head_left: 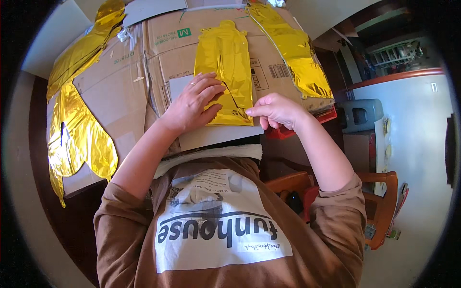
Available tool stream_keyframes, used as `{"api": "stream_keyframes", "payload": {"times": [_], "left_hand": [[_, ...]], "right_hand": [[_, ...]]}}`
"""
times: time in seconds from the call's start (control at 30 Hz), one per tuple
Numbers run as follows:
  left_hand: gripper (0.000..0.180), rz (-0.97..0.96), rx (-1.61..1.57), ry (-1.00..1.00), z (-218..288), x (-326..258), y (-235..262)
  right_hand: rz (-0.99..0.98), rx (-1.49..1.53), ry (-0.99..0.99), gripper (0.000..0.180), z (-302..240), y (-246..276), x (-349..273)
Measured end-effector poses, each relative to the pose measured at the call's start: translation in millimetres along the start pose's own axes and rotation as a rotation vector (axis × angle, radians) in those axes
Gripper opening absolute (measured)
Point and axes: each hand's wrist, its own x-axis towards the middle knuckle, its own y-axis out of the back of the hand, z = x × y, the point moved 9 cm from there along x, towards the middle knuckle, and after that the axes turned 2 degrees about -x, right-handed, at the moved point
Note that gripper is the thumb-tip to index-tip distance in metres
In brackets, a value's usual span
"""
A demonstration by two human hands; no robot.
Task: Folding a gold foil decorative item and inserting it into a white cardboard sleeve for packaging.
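Observation:
A flat gold foil balloon, not inflated, lies in front of me on a pale sheet over cardboard. My left hand rests on its near left part, palm down with fingers stretched out; a ring shows on one finger. At the balloon's near right corner, my right hand pinches the foil edge between thumb and forefinger. The other right fingers curl underneath. A dark slanting line, a fold or an edge, crosses the foil between the hands.
More flat gold foil drapes over the left side of the cardboard, and another gold foil piece lies at the right. A red tray sits below the right edge. A wooden chair stands at my right.

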Motion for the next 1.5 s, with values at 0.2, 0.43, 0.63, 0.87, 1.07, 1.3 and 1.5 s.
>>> {"api": "stream_keyframes", "payload": {"times": [0.2,0.43,0.63,0.87,1.07,1.3,1.5], "left_hand": [[0.044,-0.008,-0.03,0.01,-3.1,-1.0,-1.2],[0.046,-0.035,-0.047,0.037,-3.4,-1.0,-1.5],[0.044,-0.046,-0.034,0.027,-1.3,-0.5,-0.4],[0.036,0.084,0.059,-0.022,10.3,-1.7,20.2],[0.034,0.142,0.073,0.337,4.3,-32.4,49.6],[0.031,0.044,0.06,0.145,32.1,-45.3,43.9],[0.031,0.007,0.091,0.111,31.9,-48.1,33.0]], "right_hand": [[-0.07,0.155,0.0,0.026,6.3,-9.1,-7.5],[-0.035,0.141,-0.008,0.02,11.9,-18.7,-13.7],[-0.017,0.156,-0.002,0.02,15.6,-21.1,-12.0],[-0.011,0.173,0.01,0.019,16.9,-26.1,-15.6],[0.02,0.111,0.025,0.015,17.3,-26.6,-14.0],[0.043,0.024,0.043,0.016,12.2,-22.3,-10.3],[0.059,-0.004,0.05,0.017,12.4,-22.5,-15.3]]}}
